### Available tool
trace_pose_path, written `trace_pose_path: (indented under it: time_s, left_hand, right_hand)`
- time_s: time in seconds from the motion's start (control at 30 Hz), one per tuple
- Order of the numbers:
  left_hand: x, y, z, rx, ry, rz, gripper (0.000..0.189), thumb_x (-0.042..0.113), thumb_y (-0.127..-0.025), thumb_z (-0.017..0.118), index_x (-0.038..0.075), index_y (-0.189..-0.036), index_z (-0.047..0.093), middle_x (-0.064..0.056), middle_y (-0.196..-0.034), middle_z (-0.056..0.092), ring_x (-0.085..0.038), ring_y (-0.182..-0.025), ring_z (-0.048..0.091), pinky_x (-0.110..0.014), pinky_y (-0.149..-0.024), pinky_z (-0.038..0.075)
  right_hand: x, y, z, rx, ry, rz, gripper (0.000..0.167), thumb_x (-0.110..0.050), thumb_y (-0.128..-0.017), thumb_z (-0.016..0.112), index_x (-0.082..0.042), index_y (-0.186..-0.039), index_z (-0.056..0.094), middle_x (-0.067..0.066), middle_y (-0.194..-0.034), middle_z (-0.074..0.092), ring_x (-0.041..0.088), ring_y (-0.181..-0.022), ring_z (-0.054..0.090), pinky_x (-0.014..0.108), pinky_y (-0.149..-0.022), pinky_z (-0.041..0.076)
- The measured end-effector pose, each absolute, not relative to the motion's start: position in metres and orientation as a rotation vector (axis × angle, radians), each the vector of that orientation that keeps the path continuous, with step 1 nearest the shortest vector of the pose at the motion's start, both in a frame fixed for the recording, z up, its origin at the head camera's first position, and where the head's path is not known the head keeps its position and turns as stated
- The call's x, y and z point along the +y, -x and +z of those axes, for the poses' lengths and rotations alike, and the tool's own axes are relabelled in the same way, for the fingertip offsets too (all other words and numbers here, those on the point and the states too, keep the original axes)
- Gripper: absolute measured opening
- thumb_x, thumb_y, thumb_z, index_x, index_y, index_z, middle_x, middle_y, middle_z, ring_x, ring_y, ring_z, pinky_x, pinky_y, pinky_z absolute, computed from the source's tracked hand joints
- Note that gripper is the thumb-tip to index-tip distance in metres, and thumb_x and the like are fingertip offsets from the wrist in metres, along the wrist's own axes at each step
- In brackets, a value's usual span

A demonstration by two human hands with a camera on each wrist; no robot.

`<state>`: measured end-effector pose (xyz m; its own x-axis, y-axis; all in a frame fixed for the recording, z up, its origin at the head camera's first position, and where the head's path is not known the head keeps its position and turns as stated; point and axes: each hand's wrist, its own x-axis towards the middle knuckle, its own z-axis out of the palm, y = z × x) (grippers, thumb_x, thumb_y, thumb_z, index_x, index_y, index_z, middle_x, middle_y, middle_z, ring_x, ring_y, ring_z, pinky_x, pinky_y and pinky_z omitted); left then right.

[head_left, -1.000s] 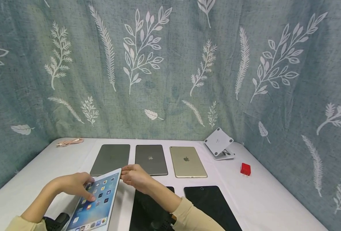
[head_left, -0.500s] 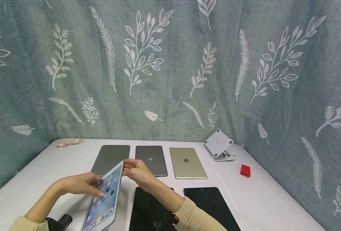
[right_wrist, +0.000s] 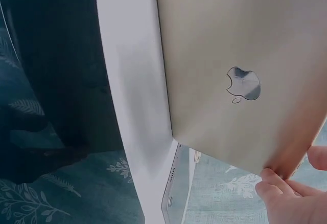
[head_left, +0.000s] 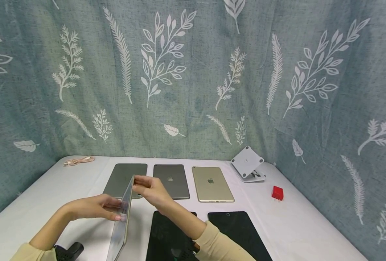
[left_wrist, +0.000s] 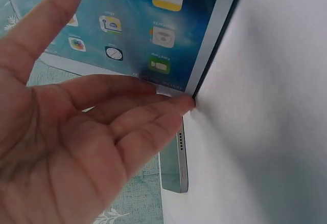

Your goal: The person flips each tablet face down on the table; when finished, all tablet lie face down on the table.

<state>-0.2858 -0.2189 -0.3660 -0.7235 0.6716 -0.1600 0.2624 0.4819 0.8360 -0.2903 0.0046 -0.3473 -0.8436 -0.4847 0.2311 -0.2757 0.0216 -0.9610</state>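
Observation:
A tablet (head_left: 117,233) with a white-framed screen stands nearly upright on its long side, tilted so the head view sees it almost edge-on. Its lit screen (left_wrist: 133,9) faces my left hand (head_left: 95,208); the thumb lies over the screen and the fingertips are at the lower corner of its end. The gold back (right_wrist: 219,35) with an apple logo faces right. My right hand (head_left: 152,190) pinches the upper far corner between thumb and fingers, seen also in the right wrist view. A dark grey tablet (head_left: 122,177) lies just behind the held one.
Farther right lie a grey tablet (head_left: 171,185) and a gold tablet (head_left: 213,185), backs up. Two black-screened tablets, one (head_left: 158,228) partly under my right arm, the other (head_left: 238,235) beside it, lie in front. A metal stand (head_left: 246,163), red plug (head_left: 278,193) and coiled cable (head_left: 78,161) stay near the edges.
The tablet has been raised and turned from screen-up to nearly on edge, its screen swinging left out of the head view. My right hand has risen and moved slightly left with its corner.

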Motion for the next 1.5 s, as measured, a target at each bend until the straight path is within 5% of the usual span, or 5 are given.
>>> trace_pose_path:
  time_s: [0.17, 0.57, 0.8, 1.13, 1.5]
  left_hand:
    - [-0.221, 0.286, -0.364, 2.227, -0.768, 1.184, 0.065, 0.024, -0.095, 0.061, -0.018, -0.137, 0.037, -0.034, -0.14, 0.043, -0.049, -0.131, 0.04, -0.053, -0.102, 0.042]
    - [-0.233, 0.275, -0.332, 2.28, -0.8, 1.267, 0.064, 0.025, -0.1, 0.05, -0.013, -0.145, 0.026, -0.032, -0.149, 0.031, -0.046, -0.136, 0.034, -0.047, -0.104, 0.043]
    - [-0.24, 0.274, -0.323, 2.288, -0.8, 1.315, 0.075, 0.024, -0.101, 0.05, -0.01, -0.15, 0.004, -0.036, -0.149, 0.027, -0.047, -0.136, 0.035, -0.05, -0.105, 0.042]
    - [-0.263, 0.274, -0.323, 2.294, -0.823, 1.386, 0.084, 0.014, -0.095, 0.059, -0.001, -0.153, 0.0, -0.039, -0.148, 0.024, -0.056, -0.136, 0.024, -0.049, -0.1, 0.046]
    - [-0.284, 0.27, -0.322, 2.27, -0.814, 1.4, 0.083, 0.01, -0.092, 0.062, -0.006, -0.151, 0.006, -0.04, -0.148, 0.022, -0.056, -0.135, 0.022, -0.028, -0.094, 0.051]
  right_hand:
    - [0.0, 0.289, -0.348, 2.102, 0.812, -1.937, 0.04, -0.009, -0.096, 0.056, 0.004, -0.133, 0.053, 0.022, -0.13, 0.059, 0.034, -0.125, 0.055, 0.039, -0.104, 0.045]
    - [-0.016, 0.291, -0.36, 1.984, 0.659, -1.878, 0.05, -0.027, -0.099, 0.054, 0.0, -0.14, 0.046, 0.017, -0.13, 0.059, 0.029, -0.128, 0.053, 0.05, -0.11, 0.036]
    - [-0.023, 0.29, -0.366, 1.945, 0.65, -1.828, 0.047, -0.031, -0.1, 0.052, -0.004, -0.138, 0.05, 0.015, -0.133, 0.059, 0.029, -0.13, 0.051, 0.055, -0.111, 0.032]
    - [-0.028, 0.288, -0.374, 2.003, 0.645, -1.559, 0.061, -0.028, -0.096, 0.059, -0.001, -0.146, 0.036, 0.017, -0.129, 0.061, 0.025, -0.133, 0.048, 0.044, -0.111, 0.037]
    - [-0.034, 0.29, -0.38, 2.148, 0.736, -1.307, 0.068, -0.026, -0.091, 0.066, -0.009, -0.149, 0.034, 0.011, -0.137, 0.057, 0.016, -0.126, 0.054, 0.034, -0.102, 0.045]
